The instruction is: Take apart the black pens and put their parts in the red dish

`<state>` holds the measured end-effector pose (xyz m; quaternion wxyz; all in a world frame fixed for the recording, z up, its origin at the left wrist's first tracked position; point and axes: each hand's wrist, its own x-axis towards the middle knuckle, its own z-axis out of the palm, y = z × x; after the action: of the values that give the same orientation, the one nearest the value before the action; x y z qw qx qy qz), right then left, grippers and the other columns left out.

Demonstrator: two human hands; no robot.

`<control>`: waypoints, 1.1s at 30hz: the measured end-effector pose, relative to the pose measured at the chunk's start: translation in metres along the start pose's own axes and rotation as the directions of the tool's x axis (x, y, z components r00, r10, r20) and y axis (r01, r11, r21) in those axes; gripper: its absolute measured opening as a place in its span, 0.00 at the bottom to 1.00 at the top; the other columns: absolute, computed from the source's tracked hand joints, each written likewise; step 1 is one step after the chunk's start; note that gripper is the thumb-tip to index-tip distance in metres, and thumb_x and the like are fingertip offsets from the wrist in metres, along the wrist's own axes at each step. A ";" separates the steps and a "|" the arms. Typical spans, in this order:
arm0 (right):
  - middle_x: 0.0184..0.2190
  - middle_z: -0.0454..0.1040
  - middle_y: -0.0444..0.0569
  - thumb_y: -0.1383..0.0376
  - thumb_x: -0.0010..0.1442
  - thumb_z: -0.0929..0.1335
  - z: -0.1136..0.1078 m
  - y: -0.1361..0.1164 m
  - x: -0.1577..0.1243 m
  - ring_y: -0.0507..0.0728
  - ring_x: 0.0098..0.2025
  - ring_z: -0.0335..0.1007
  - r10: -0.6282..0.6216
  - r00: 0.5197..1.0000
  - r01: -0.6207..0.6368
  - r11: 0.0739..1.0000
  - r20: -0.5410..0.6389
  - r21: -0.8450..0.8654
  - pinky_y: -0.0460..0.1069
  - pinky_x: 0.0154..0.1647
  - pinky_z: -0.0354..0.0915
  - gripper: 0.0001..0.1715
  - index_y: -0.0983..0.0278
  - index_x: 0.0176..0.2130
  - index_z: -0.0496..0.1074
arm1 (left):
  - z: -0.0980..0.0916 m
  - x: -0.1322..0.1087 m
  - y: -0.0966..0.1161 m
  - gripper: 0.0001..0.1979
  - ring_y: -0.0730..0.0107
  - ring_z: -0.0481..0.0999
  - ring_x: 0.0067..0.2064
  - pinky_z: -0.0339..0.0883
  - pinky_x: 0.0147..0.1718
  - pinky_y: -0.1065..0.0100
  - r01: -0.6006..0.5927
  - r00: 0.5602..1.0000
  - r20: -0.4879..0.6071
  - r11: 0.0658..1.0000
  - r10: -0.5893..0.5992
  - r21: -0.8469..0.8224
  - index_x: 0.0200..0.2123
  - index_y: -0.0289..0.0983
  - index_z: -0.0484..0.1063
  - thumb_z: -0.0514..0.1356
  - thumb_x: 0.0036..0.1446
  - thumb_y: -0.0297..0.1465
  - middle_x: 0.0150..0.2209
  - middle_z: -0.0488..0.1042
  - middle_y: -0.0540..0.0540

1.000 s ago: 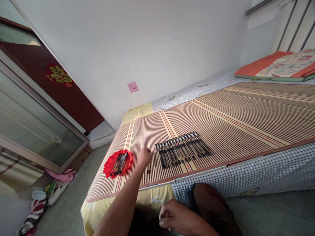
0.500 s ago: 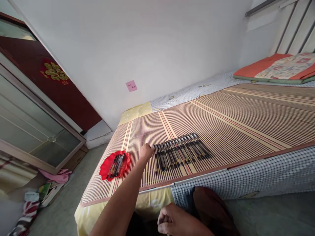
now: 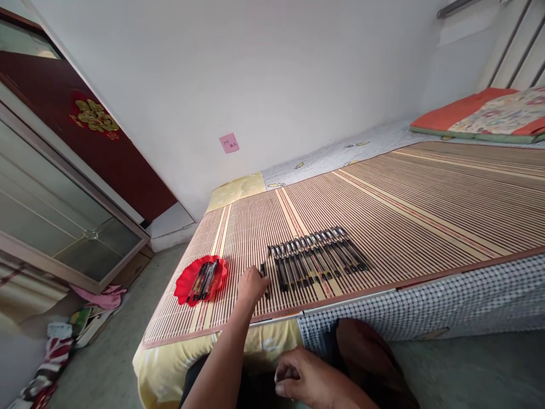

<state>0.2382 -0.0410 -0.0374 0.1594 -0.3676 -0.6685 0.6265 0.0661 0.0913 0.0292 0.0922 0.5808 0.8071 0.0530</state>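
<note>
My left hand [image 3: 252, 284] is closed on a dark pen [image 3: 263, 271] just left of a row of pens on the striped mat. The pen's black end shows beyond the fingers; the rest is partly covered by the hand. The row of black-capped pens [image 3: 315, 258] lies side by side, slanting, with caps toward the wall. A short dark piece [image 3: 269, 250] sits at the row's left end; I cannot make out whether it is a cap. My right hand [image 3: 317, 378] rests low over my lap, loosely curled, with a gap between thumb and fingers and nothing visible in it.
A red scalloped plate [image 3: 182, 288] with several pens stands to the left on the bamboo mat [image 3: 242, 227]. The mat covers a bed against the white wall. Folded bedding [image 3: 481, 116] lies at the far right. A glass-panelled door [image 3: 63, 216] stands at the left.
My left hand has moved from the cap end of the row's leftmost pen down toward the bed's front edge, drawing a pen left of the row. My right hand stays low, nearly unchanged.
</note>
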 end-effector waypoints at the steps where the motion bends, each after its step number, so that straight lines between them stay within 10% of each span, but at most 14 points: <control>1: 0.28 0.80 0.46 0.67 0.52 0.72 0.000 0.001 0.001 0.55 0.33 0.75 -0.007 1.000 0.007 1.000 -0.001 0.001 0.45 0.31 0.61 0.12 0.65 0.39 0.83 | -0.001 0.001 -0.004 0.12 0.53 0.80 0.47 0.65 0.37 0.65 0.018 1.000 -0.011 1.000 -0.018 0.018 0.43 0.32 0.76 0.64 0.57 0.31 0.46 0.81 0.33; 16: 0.23 0.75 0.43 0.67 0.52 0.71 0.005 0.007 0.002 0.54 0.28 0.71 -0.002 1.000 0.002 1.000 0.011 -0.006 0.45 0.28 0.61 0.08 0.65 0.34 0.80 | 0.011 -0.020 -0.041 0.16 0.51 0.80 0.52 0.67 0.47 0.61 0.122 0.973 -0.193 0.992 -0.126 -0.032 0.56 0.29 0.65 0.48 0.71 0.31 0.49 0.80 0.30; 28: 0.24 0.75 0.44 0.65 0.54 0.71 0.009 0.011 0.003 0.54 0.28 0.71 -0.043 0.998 0.044 0.998 -0.035 0.039 0.46 0.30 0.62 0.06 0.66 0.33 0.78 | 0.014 -0.028 -0.053 0.07 0.55 0.80 0.45 0.66 0.45 0.64 0.006 0.976 -0.202 0.930 -0.086 -0.367 0.40 0.35 0.73 0.55 0.67 0.30 0.39 0.80 0.37; 33: 0.30 0.78 0.49 0.44 0.61 0.69 -0.012 -0.019 -0.002 0.56 0.31 0.75 -0.171 0.948 0.252 0.918 -0.269 0.305 0.48 0.31 0.66 0.27 0.66 0.39 0.78 | 0.016 -0.083 -0.058 0.20 0.66 0.71 0.30 0.62 0.30 0.69 -0.147 0.983 -0.182 0.759 0.037 -0.635 0.35 0.36 0.72 0.54 0.66 0.47 0.25 0.70 0.49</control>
<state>0.2424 -0.0325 -0.0169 0.3654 -0.3321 -0.5644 0.6615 0.0409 -0.0065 0.0093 0.2191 0.5464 0.7146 0.3778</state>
